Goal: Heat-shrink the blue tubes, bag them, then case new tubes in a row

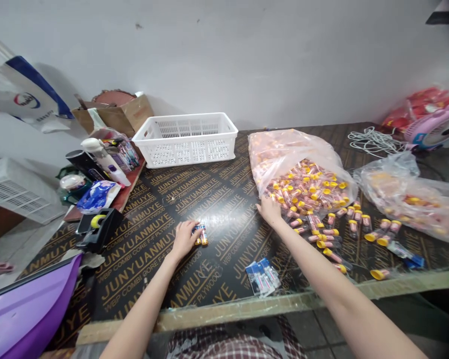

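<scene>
My left hand (185, 238) rests on the tabletop with its fingers curled round a few small tubes (202, 235) with blue labels and yellow ends, lying side by side. My right hand (270, 212) is at the lower left of the open mouth of a clear plastic bag (273, 144). Its fingers are bent beside the bag's edge and the nearest tubes; what they hold is hidden. Many small clear tubes with yellow caps (307, 184) fill the bag and spill out rightward. Between my forearms lies a small stack of blue-and-white packets (264, 277).
A white perforated basket (187, 155) stands at the back. To the left are a tape dispenser (97, 229), bottles and a purple bin (33, 309). A second bag of tubes (411, 199), a coiled cable (376, 141) and a pink fan (437, 127) are on the right.
</scene>
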{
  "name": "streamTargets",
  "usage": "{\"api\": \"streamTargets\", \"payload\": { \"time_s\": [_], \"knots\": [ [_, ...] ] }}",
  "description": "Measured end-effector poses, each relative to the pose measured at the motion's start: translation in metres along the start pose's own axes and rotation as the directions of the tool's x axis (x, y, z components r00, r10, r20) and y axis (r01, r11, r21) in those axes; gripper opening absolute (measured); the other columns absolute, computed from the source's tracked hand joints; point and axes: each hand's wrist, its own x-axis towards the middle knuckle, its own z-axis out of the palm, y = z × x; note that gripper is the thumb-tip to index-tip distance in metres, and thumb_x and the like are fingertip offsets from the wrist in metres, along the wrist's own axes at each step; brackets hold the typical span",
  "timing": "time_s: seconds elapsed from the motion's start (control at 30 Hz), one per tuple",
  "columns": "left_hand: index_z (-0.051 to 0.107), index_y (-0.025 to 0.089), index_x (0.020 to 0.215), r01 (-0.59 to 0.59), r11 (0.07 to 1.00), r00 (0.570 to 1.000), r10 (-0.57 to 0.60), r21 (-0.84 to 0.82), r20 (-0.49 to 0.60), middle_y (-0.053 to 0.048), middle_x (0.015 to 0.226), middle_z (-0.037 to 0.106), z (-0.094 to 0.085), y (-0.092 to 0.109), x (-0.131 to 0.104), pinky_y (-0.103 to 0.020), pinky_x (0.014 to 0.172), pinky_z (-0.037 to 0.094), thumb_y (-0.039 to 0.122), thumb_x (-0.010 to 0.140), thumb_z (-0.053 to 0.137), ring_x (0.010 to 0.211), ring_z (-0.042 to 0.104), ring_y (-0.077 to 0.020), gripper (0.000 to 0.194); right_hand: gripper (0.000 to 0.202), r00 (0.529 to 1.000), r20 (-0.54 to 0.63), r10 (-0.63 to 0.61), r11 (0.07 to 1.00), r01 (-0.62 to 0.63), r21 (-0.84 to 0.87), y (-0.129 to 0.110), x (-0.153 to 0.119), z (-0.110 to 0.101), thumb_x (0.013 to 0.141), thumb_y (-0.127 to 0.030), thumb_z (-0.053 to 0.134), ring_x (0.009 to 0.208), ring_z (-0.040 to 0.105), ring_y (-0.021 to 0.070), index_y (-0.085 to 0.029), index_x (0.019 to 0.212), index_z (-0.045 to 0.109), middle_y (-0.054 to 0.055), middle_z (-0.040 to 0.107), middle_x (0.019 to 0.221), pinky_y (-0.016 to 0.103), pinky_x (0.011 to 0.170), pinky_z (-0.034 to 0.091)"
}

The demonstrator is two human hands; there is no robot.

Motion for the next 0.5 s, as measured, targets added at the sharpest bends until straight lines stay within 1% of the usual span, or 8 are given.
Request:
{"api": "streamTargets", "payload": {
  "time_s": [0.1, 0.13, 0.17, 0.23, 0.3, 0.33, 0.43, 0.5],
  "knots": [
    [0.061, 0.02, 0.106, 0.057, 0.998, 0.976, -0.05, 0.029, -0.212, -0.01, 0.118, 0.055, 0.003, 0.034, -0.009, -0.043, 0.1, 0.026, 0.035, 0.084, 0.048, 0.114, 0.045, -0.0244, 0.03, 0.028, 0.999, 0.04, 0.013, 1.0, -0.013, -0.005, -0.002, -0.002, -0.001, 0.076, -0.014, 0.054, 0.102, 0.053, 0.0312, -0.012, 0.104, 0.053, 0.019, 0.059, 0.1, 0.041, 0.084, 0.039],
    [0.061, 0.019, 0.103, 0.056, 0.998, 0.975, -0.056, -0.006, -0.217, -0.01, 0.115, 0.057, 0.007, 0.05, -0.014, -0.04, 0.098, 0.03, 0.034, 0.084, 0.047, 0.111, 0.047, -0.0236, 0.028, 0.03, 0.999, 0.05, 0.015, 1.0, -0.015, 0.003, -0.002, -0.005, -0.002, 0.075, -0.011, 0.053, 0.102, 0.053, 0.031, -0.012, 0.104, 0.053, 0.019, 0.059, 0.099, 0.04, 0.083, 0.04],
    [0.063, 0.019, 0.1, 0.039, 0.998, 0.985, -0.048, -0.057, -0.166, -0.01, 0.108, 0.059, 0.014, 0.066, -0.021, -0.037, 0.094, 0.034, 0.033, 0.084, 0.047, 0.105, 0.049, -0.0223, 0.026, 0.031, 0.998, 0.059, 0.016, 1.0, -0.017, 0.016, -0.002, -0.008, -0.003, 0.073, -0.009, 0.052, 0.1, 0.055, 0.0306, -0.012, 0.105, 0.053, 0.018, 0.06, 0.098, 0.04, 0.082, 0.04],
    [0.065, 0.019, 0.091, -0.004, 0.985, 0.998, 0.014, -0.17, 0.053, -0.007, 0.094, 0.063, 0.032, 0.098, -0.037, -0.032, 0.084, 0.039, 0.033, 0.081, 0.053, 0.094, 0.053, -0.0202, 0.021, 0.038, 0.997, 0.075, 0.013, 0.998, -0.017, 0.059, -0.001, -0.016, -0.006, 0.071, -0.009, 0.053, 0.093, 0.058, 0.029, -0.014, 0.108, 0.052, 0.015, 0.062, 0.092, 0.039, 0.079, 0.042],
    [0.065, 0.019, 0.084, 0.002, 0.976, 0.966, 0.054, -0.219, 0.252, -0.005, 0.085, 0.063, 0.052, 0.123, -0.053, -0.03, 0.076, 0.04, 0.034, 0.075, 0.061, 0.086, 0.054, -0.0196, 0.018, 0.048, 0.996, 0.087, -0.002, 0.992, -0.009, 0.127, 0.0, -0.027, -0.011, 0.068, -0.012, 0.056, 0.085, 0.061, 0.0258, -0.016, 0.115, 0.048, 0.009, 0.063, 0.082, 0.036, 0.076, 0.044],
    [0.065, 0.019, 0.081, 0.021, 0.976, 0.952, 0.047, -0.217, 0.301, -0.004, 0.083, 0.062, 0.061, 0.131, -0.059, -0.029, 0.073, 0.04, 0.034, 0.072, 0.065, 0.083, 0.054, -0.0193, 0.017, 0.052, 0.996, 0.091, -0.012, 0.986, -0.003, 0.166, 0.0, -0.034, -0.014, 0.067, -0.013, 0.057, 0.081, 0.061, 0.0235, -0.017, 0.118, 0.046, 0.006, 0.062, 0.077, 0.034, 0.075, 0.045],
    [0.062, 0.019, 0.071, 0.074, 0.978, 0.951, -0.012, -0.193, 0.308, -0.003, 0.078, 0.06, 0.079, 0.14, -0.07, -0.027, 0.069, 0.037, 0.028, 0.069, 0.067, 0.078, 0.053, -0.0176, 0.011, 0.056, 0.992, 0.119, -0.044, 0.945, 0.002, 0.328, 0.003, -0.065, -0.026, 0.07, -0.019, 0.054, 0.061, 0.061, 0.015, -0.02, 0.123, 0.038, -0.003, 0.059, 0.07, 0.027, 0.063, 0.049],
    [0.06, 0.019, 0.069, 0.092, 0.976, 0.956, -0.031, -0.197, 0.293, -0.002, 0.075, 0.06, 0.082, 0.139, -0.073, -0.027, 0.068, 0.036, 0.025, 0.07, 0.066, 0.076, 0.052, -0.0168, 0.008, 0.057, 0.984, 0.166, -0.062, 0.818, -0.046, 0.574, 0.006, -0.09, -0.035, 0.071, -0.022, 0.051, 0.049, 0.056, 0.0113, -0.022, 0.126, 0.034, -0.005, 0.056, 0.073, 0.024, 0.049, 0.047]
  ]
}}
